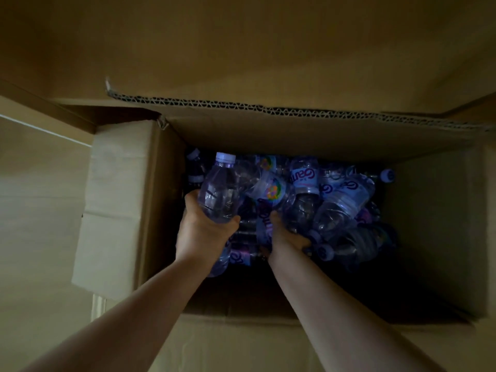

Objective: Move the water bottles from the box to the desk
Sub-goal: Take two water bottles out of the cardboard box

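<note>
Left hand [204, 226] gripping unlabelled bottle [218, 193], cap toward box [120, 205] far wall, right hand [288, 237] fingers buried among heaped bottles [335, 208], grip indeterminable, count uncountable

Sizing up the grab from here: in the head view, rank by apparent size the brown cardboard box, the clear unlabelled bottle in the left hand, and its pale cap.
1. Brown cardboard box
2. Clear unlabelled plastic bottle, gripped in the left hand
3. Pale screw cap

The gaps are wide, so nearness to the camera does not change the order.
</note>
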The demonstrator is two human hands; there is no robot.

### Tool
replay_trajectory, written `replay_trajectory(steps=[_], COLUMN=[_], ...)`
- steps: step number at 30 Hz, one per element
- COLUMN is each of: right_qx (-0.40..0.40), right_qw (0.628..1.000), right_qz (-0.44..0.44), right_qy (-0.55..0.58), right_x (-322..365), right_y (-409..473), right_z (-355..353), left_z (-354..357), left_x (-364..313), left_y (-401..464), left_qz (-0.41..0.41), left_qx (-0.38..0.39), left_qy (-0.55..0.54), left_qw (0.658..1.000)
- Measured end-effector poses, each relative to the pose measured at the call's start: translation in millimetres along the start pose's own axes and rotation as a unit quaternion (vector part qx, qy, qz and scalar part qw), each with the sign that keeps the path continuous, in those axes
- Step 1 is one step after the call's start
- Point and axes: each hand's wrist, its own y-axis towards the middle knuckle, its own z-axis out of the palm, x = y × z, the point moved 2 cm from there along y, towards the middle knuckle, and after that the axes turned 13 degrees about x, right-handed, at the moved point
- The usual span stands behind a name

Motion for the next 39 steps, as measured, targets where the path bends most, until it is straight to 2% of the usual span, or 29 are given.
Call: replay_trajectory(steps=[3, 4, 5, 6, 8, 10, 11, 13, 14, 17, 18, 22, 25, 30, 32, 36, 39], right_qx=[0.034, 0.064, 0.092, 0.105, 0.088, 0.041, 0.034, 0.067, 0.090, 0.105, 0.104, 0.148, 0.166, 0.198, 0.208, 0.239, 0.250], right_qw=[0.993, 0.981, 0.950, 0.898, 0.747, 0.614, 0.566, 0.504, 0.478, 0.379, 0.359, 0.329, 0.353, 0.413, 0.411, 0.428, 0.470], right_qz=[0.028, 0.027, 0.020, -0.001, -0.075, -0.167, -0.221, -0.294, -0.304, -0.284, -0.274, -0.240, -0.234, -0.152, -0.142, -0.181, -0.219], right_qy=[-0.105, -0.183, -0.297, -0.427, -0.655, -0.770, -0.793, -0.809, -0.819, -0.874, -0.886, -0.901, -0.891, -0.876, -0.876, -0.853, -0.817], right_x=[7, 13, 19, 25, 35, 36, 33, 23, 19, 17, 19, 27, 29, 34, 34, 37, 47], right_y=[-8, -13, -19, -22, -32, -44, -50, -52, -48, -29, -22, -2, 0, -8, -17, -36, -59], right_z=[-10, -12, -13, -15, -16, -13, -11, -7, -4, 10, 15, 33, 37, 35, 26, -6, -22], left_z=[-1, -1, -1, 0, 1, 2, 2, 1, 1, 0, -1, -4, -7, -9, -9, -6, -4], left_x=[1, 1, 1, 1, 1, 2, 2, 2, 1, 4, 5, 11, 16, 14, 12, -3, -14], left_y=[-2, -3, -4, -5, -7, -8, -9, -8, -8, -5, -4, -1, -2, -8, -12, -31, -51], left_qz=[-0.013, -0.017, -0.019, -0.020, -0.020, -0.017, -0.016, -0.011, -0.006, 0.007, 0.010, 0.023, 0.025, 0.028, 0.024, 0.006, -0.011], left_qx=[0.007, 0.007, 0.007, 0.005, 0.004, 0.005, 0.002, -0.003, -0.005, -0.002, -0.003, -0.010, -0.007, -0.004, -0.007, -0.027, -0.046], left_qy=[0.000, 0.001, 0.002, 0.000, -0.004, -0.006, -0.006, -0.003, 0.001, 0.016, 0.022, 0.028, 0.028, 0.040, 0.056, 0.037, 0.001], left_qw=[1.000, 1.000, 1.000, 1.000, 1.000, 1.000, 1.000, 1.000, 1.000, 1.000, 1.000, 0.999, 0.999, 0.999, 0.998, 0.999, 0.999])
